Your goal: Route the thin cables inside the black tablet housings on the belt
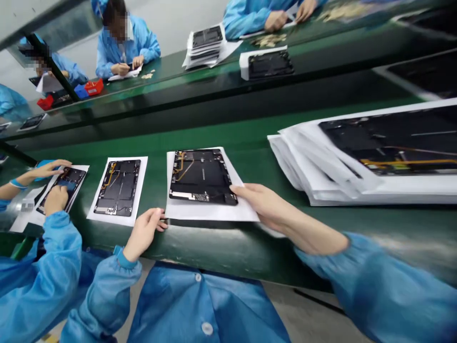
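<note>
My right hand [262, 205] grips the near right corner of an opened tablet housing [203, 174], thumb on top and fingers underneath. Dark inside, with orange flex cables at its far left, the housing rests on a white sheet [214, 213], which my right hand also holds along its right edge. My left hand [146, 232] is by the sheet's near left corner, fingers loosely bent and apart, holding nothing that I can see; whether its fingertips touch the paper I cannot tell. A blue band circles my left wrist.
Left of my hands, another tablet housing [119, 187] lies on paper on the green bench [246, 136]. Further left, a co-worker's hands [57, 197] work on a tablet. A stack of papers and housings [335, 186] stands at right. Several people sit across the bench.
</note>
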Motion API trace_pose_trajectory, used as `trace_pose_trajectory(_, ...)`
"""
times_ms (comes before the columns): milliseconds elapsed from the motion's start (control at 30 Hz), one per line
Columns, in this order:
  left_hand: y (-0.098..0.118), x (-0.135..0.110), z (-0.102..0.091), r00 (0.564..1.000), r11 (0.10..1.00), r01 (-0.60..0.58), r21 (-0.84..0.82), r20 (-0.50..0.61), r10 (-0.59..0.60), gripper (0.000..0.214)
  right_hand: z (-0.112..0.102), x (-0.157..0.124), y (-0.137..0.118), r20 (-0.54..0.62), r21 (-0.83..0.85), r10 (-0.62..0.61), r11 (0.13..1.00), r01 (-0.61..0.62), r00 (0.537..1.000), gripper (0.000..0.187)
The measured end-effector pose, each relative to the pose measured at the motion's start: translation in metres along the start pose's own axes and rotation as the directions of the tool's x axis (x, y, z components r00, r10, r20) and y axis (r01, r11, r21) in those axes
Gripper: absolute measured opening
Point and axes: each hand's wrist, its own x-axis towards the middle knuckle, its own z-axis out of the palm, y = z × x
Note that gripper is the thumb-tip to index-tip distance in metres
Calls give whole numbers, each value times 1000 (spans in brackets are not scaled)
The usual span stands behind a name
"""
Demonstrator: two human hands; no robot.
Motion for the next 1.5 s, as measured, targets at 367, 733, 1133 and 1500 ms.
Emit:
trace_pose_trajectory(367, 6, -21, 20, 962, 968, 112, 222, 220, -162, 53, -16, -58, 5, 56, -698, -91, 709, 104, 994, 65)
trace_pose_trajectory(733, 59, -7, 51, 997, 236, -52, 970, 38, 67, 31, 48, 45, -5, -6, -685, -546, 612, 395, 838, 32)
trace_pose_trajectory(1133, 48, -11, 48, 971, 207, -179, 962, 139, 194, 22, 37, 34, 8, 19, -649, -642, 575, 498, 766, 31)
trace_pose_trajectory(1500, -5, 2, 35, 906, 405, -117, 907, -70, 418, 39, 99, 52, -42, 340, -790, -501, 307, 531, 796, 30)
